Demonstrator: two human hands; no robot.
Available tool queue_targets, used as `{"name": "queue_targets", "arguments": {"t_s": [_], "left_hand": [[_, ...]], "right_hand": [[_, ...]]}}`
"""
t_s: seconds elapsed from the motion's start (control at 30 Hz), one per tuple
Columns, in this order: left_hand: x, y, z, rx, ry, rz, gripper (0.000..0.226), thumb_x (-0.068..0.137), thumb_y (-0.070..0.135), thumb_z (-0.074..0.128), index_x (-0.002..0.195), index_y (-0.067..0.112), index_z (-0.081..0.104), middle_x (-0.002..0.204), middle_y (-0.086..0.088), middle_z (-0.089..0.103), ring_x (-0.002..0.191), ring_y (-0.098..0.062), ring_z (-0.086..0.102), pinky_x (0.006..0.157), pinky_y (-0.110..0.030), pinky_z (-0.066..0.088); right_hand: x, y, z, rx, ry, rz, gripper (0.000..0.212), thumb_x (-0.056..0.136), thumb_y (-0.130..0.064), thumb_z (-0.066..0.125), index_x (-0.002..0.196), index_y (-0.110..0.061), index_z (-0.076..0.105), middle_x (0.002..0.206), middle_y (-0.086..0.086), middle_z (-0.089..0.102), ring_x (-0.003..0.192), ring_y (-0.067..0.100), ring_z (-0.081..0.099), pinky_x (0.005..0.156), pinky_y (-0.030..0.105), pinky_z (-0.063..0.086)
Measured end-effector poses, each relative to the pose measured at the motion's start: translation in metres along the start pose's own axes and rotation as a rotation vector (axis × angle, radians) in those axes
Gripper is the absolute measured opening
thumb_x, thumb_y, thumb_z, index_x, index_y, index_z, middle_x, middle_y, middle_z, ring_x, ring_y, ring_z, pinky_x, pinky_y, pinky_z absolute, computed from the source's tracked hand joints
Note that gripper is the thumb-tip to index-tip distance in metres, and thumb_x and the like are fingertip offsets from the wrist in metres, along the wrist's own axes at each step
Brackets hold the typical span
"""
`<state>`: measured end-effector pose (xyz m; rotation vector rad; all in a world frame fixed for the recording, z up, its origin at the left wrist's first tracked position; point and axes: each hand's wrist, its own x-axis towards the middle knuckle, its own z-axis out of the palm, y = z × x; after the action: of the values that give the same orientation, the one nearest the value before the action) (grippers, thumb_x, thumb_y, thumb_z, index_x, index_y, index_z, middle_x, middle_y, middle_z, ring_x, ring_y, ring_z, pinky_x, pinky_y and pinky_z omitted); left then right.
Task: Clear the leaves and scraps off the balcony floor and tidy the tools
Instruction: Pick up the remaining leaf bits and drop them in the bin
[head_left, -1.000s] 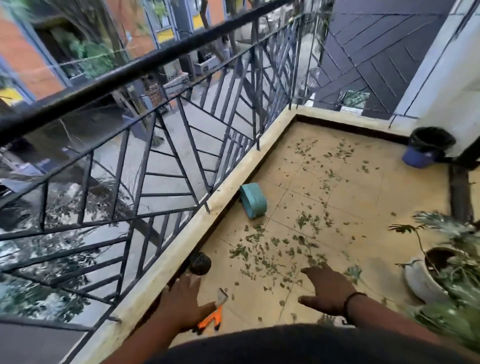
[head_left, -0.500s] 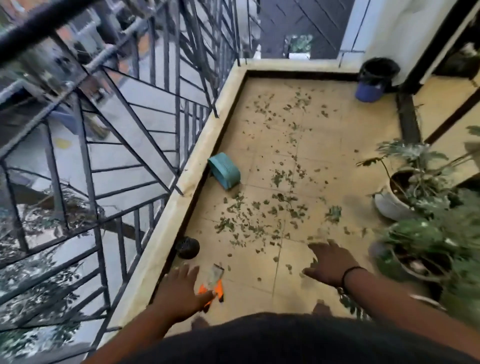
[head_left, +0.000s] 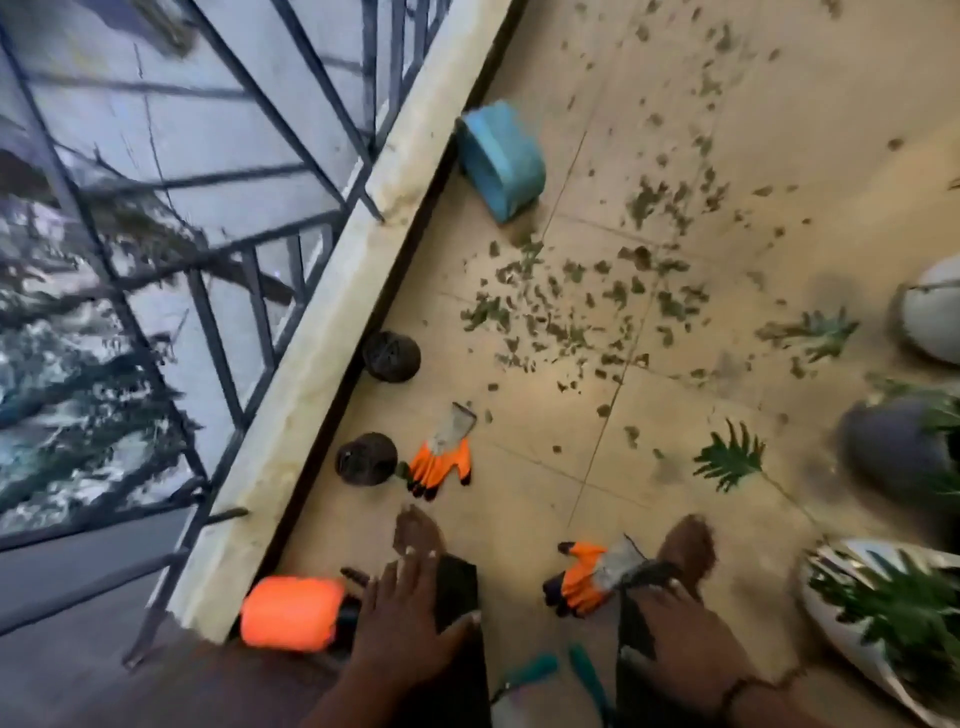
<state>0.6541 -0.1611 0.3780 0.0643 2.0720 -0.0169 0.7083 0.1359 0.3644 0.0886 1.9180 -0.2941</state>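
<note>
my left hand (head_left: 410, 613) and right hand (head_left: 670, 629), both low in the frame, are spread flat and hold nothing. i reckon the gloves come first: one orange glove (head_left: 587, 574) lies just beside my right fingers, the other glove (head_left: 441, 460) nearer the centre, by a dark ball (head_left: 366, 459). best to pinch each by its grey cuff. the leaves (head_left: 561, 306) scatter across the tiled floor (head_left: 519, 519) through the middle and upper right, the teal basket (head_left: 501, 158) lying tipped at top. everything is motion-blurred; the green-handled tool (head_left: 530, 670) at the bottom edge is partly hidden.
</note>
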Motion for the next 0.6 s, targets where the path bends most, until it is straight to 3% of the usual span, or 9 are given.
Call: {"name": "queue_targets", "arguments": {"t_s": [0.1,0.2,0.33,0.5,0.6], "left_hand": [[0.041,0.012,0.035,-0.124,0.035,-0.070,0.125,0.052,0.091,-0.006,0.157,0.024,0.007,0.165,-0.005,0.008,0.151,-0.026,0.007,0.121,-0.042,0.007],[0.088,0.033,0.071,-0.246,0.011,-0.096,0.116,0.061,0.085,0.001,0.157,0.020,0.006,0.165,-0.008,0.004,0.151,-0.028,0.006,0.122,-0.044,0.010],[0.143,0.041,0.099,-0.385,0.045,-0.100,0.092,0.089,0.074,0.036,0.157,0.021,0.005,0.165,-0.008,0.001,0.151,-0.028,-0.002,0.120,-0.045,0.006],[0.203,-0.010,0.106,-0.444,0.131,-0.145,0.088,0.091,0.066,0.045,0.157,0.017,0.013,0.164,-0.013,0.004,0.151,-0.030,0.001,0.122,-0.046,0.009],[0.237,-0.052,0.103,-0.568,0.121,-0.212,0.089,0.087,0.068,0.045,0.153,0.013,0.023,0.161,-0.017,0.016,0.148,-0.033,0.016,0.119,-0.047,0.019]], "right_hand": [[0.059,0.001,0.022,-0.131,-0.024,-0.050,0.078,0.091,-0.061,0.042,0.152,-0.017,0.022,0.157,0.003,0.025,0.146,0.028,0.017,0.116,0.038,0.025],[0.125,0.003,0.047,-0.280,-0.075,-0.108,0.077,0.088,-0.061,0.045,0.149,-0.017,0.028,0.153,0.010,0.031,0.141,0.032,0.025,0.113,0.042,0.030],[0.199,-0.005,0.056,-0.378,-0.116,-0.128,0.070,0.088,-0.057,0.048,0.146,-0.024,0.029,0.145,0.007,0.041,0.140,0.032,0.027,0.109,0.045,0.034],[0.277,-0.050,0.027,-0.395,-0.080,-0.108,0.058,0.094,-0.053,0.044,0.143,-0.023,0.036,0.137,0.008,0.049,0.124,0.030,0.048,0.098,0.038,0.042],[0.317,-0.096,0.007,-0.388,-0.020,-0.145,0.052,0.095,-0.050,0.044,0.138,-0.022,0.042,0.134,0.010,0.052,0.122,0.030,0.051,0.094,0.037,0.042]]}}
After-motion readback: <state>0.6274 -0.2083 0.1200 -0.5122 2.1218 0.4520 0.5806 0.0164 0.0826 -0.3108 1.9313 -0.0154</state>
